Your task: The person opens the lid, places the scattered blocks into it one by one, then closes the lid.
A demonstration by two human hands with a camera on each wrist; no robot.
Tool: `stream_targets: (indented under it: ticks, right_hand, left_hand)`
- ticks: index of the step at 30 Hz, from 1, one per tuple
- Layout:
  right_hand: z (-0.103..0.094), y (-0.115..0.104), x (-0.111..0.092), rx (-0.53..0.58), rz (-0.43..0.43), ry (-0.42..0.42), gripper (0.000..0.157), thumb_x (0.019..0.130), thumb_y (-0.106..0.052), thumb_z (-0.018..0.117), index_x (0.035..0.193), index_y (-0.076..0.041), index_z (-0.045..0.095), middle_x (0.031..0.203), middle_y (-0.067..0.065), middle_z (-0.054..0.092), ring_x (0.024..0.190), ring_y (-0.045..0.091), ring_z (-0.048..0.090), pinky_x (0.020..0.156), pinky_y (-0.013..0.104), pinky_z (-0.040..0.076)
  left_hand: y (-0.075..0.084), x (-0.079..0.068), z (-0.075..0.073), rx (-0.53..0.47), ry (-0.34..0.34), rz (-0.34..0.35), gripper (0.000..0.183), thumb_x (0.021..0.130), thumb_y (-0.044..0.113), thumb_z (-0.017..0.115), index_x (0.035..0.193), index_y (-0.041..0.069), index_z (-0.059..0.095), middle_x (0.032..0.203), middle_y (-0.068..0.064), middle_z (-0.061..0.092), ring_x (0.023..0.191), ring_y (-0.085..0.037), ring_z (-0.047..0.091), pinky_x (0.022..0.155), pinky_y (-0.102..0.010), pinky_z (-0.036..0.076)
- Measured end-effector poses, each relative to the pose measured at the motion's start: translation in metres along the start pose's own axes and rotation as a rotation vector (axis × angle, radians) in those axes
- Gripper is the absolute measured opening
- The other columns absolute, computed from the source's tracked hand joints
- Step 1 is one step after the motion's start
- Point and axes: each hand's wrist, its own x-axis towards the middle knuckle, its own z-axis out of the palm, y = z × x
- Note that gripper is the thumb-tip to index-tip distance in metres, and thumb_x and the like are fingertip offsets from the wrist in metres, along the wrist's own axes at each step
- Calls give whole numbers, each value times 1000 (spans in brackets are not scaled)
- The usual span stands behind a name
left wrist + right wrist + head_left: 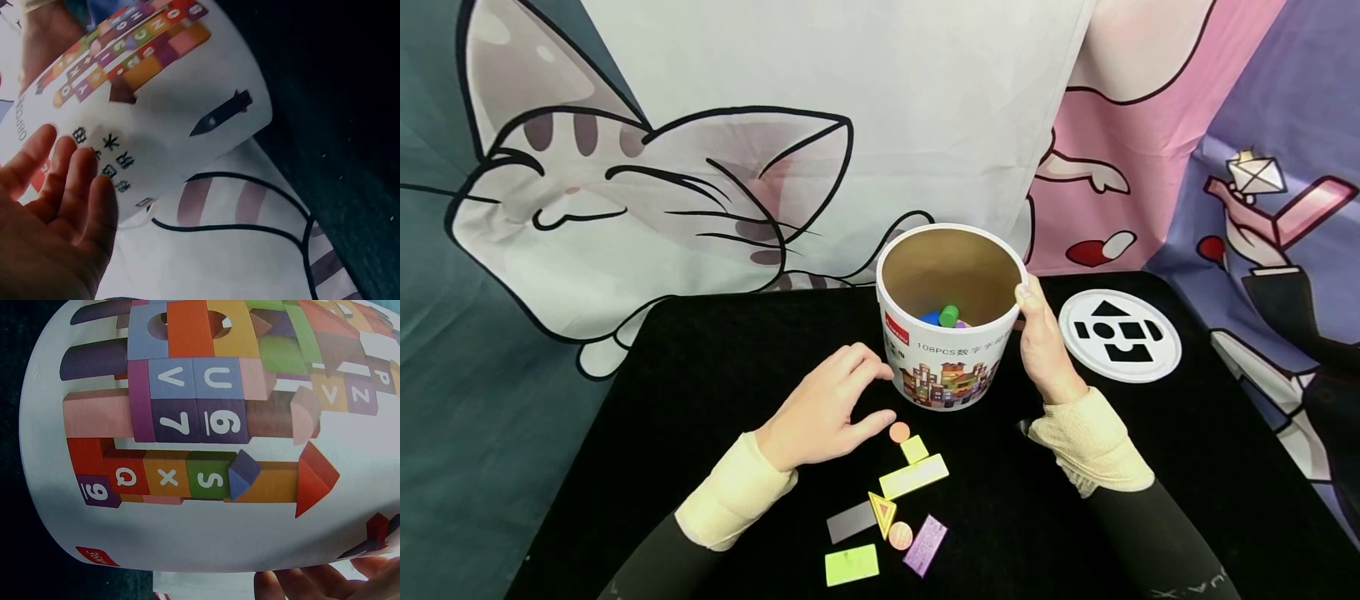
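A white printed bucket (951, 379) stands with its mouth tilted toward me. Inside it lie a green cylinder block (949, 316) and a blue block (931, 318). My right hand (1047, 342) grips the bucket's right rim, thumb over the edge; its fingertips show at the bucket's rim in the right wrist view. Beside the bucket's left wall is my left hand (831, 408), fingers loosely bent and holding nothing; whether they touch the wall I cannot tell. Below its thumb lie a round pink block (899, 432), a small yellow block (914, 450) and a long pale-yellow block (914, 477).
Closer to me on the black cloth lie a yellow triangle block (883, 514), a grey block (852, 522), another round block (900, 536), a purple block (926, 545) and a green block (852, 565). A white lid (1120, 367) with shaped holes lies right. Behind hangs a printed curtain (925, 108).
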Motion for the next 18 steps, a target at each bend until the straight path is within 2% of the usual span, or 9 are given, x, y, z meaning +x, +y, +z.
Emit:
stream_targets:
  ticks: [4, 7, 11, 18]
  right_hand:
    - [0, 0, 0, 4, 7, -3, 56, 108, -30, 27, 156, -2, 37, 151, 19, 43, 135, 28, 37, 112, 38, 28]
    - [0, 0, 1, 7, 5, -6, 56, 108, -30, 27, 156, -3, 37, 151, 19, 42, 136, 29, 37, 114, 38, 27]
    - [0, 0, 0, 8, 11, -1, 57, 108, -31, 27, 156, -3, 38, 150, 19, 43, 135, 28, 38, 111, 38, 29]
    - [0, -1, -1, 4, 42, 1, 57, 108, -33, 27, 157, -7, 38, 148, 17, 44, 131, 32, 40, 98, 36, 38]
  left_hand:
    - [-1, -3, 8, 16, -75, 11, 39, 93, 41, 71, 122, 16, 64, 117, 4, 57, 101, -14, 55, 88, -34, 50]
    - [1, -3, 12, 13, -104, 21, 36, 93, 39, 73, 121, 16, 65, 115, 5, 58, 98, -12, 54, 85, -32, 50]
    - [2, -4, 20, 11, -144, 50, 31, 93, 33, 73, 120, 17, 67, 113, 6, 60, 100, -11, 56, 88, -30, 51]
    - [2, -9, 32, 42, -266, 89, 35, 90, 24, 72, 124, 18, 67, 115, 5, 61, 103, -15, 60, 93, -34, 52]
